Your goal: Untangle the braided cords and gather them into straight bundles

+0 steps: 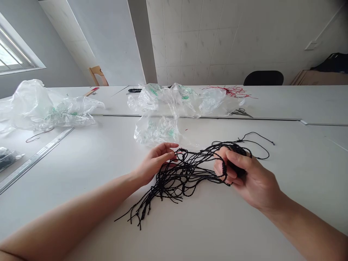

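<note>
A bundle of black braided cords (187, 168) stretches across the white table in front of me, with knots and loose ends at its lower left. My right hand (244, 174) is closed around the gathered right end, and a loop hangs over its fingers. At the bundle's left side, my left hand (160, 159) has its fingers stretched out and the thumb apart from the index finger. Its fingertips touch the cords, and the lower fingers are partly hidden behind them. One thin cord end trails past my right hand to the upper right.
Crumpled clear plastic bags (163, 105) lie beyond the cords, with another bag (51, 108) at left. Scissors (241, 112) and red cords (235, 91) are farther back. A metal strip (38, 157) runs along the left. A black chair (263, 77) stands behind the table.
</note>
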`<control>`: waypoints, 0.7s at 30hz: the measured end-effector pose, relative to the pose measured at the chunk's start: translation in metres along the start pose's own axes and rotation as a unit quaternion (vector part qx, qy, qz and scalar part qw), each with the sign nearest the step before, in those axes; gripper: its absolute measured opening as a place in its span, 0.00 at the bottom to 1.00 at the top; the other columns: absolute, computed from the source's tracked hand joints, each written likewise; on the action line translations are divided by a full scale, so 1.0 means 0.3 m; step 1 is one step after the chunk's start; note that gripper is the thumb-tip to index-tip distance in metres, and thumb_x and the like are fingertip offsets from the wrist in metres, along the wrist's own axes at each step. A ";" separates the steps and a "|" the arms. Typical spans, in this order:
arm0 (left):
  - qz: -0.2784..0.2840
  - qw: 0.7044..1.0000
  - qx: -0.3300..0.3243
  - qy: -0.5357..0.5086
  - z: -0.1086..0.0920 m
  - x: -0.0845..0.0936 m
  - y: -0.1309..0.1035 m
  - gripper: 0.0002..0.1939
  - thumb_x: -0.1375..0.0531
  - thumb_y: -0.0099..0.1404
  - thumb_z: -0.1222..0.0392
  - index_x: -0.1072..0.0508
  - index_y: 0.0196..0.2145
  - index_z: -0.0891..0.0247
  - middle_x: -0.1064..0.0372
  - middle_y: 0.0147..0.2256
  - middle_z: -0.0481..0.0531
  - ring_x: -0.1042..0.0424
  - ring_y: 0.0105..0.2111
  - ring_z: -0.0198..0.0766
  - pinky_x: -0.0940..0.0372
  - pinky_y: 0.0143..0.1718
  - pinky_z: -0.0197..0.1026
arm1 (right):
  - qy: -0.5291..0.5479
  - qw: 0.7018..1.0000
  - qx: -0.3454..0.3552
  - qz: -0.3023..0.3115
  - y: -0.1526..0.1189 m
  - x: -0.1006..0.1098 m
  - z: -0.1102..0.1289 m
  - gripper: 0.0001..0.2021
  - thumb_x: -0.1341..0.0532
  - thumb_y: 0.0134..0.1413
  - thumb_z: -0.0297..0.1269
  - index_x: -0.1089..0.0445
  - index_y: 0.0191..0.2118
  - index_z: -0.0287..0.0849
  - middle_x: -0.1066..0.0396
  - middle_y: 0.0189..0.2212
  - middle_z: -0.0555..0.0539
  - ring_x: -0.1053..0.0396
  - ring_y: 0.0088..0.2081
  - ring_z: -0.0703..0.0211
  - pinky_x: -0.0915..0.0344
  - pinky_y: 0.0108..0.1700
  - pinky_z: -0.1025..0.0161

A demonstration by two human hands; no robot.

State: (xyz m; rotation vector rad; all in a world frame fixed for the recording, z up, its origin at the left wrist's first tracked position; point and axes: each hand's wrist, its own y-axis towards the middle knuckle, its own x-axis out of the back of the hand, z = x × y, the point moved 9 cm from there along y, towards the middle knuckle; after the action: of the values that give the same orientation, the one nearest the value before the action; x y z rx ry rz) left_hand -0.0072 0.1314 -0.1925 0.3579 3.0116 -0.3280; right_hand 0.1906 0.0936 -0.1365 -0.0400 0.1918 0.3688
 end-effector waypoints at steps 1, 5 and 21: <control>-0.001 1.000 0.004 0.000 0.002 0.001 0.000 0.15 0.35 0.66 0.57 0.25 0.50 0.60 0.34 0.36 0.48 0.28 0.39 0.36 0.30 0.44 0.39 | -0.001 1.000 0.004 0.001 0.000 0.001 0.001 0.24 0.38 0.56 0.57 0.41 0.22 0.44 0.53 0.19 0.53 0.54 0.23 0.63 0.56 0.25 0.60; 0.005 1.000 0.011 -0.004 0.010 0.002 0.002 0.14 0.36 0.68 0.56 0.25 0.50 0.59 0.34 0.37 0.49 0.29 0.39 0.35 0.30 0.44 0.39 | 0.001 1.000 0.023 0.010 0.000 0.004 0.003 0.23 0.38 0.59 0.54 0.42 0.22 0.44 0.52 0.20 0.53 0.55 0.24 0.63 0.56 0.25 0.60; 0.014 1.000 -0.001 -0.011 0.011 -0.005 0.005 0.14 0.36 0.67 0.56 0.25 0.50 0.58 0.36 0.36 0.47 0.31 0.38 0.34 0.32 0.45 0.39 | 0.011 0.999 0.046 0.023 0.000 0.017 -0.004 0.19 0.39 0.63 0.47 0.39 0.24 0.46 0.52 0.20 0.52 0.53 0.23 0.61 0.56 0.26 0.57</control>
State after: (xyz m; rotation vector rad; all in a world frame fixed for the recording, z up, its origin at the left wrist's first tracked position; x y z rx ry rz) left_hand -0.0050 0.1318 -0.1959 0.3922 2.9822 -0.3247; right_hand 0.1949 0.0954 -0.1387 0.0502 0.2320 0.4058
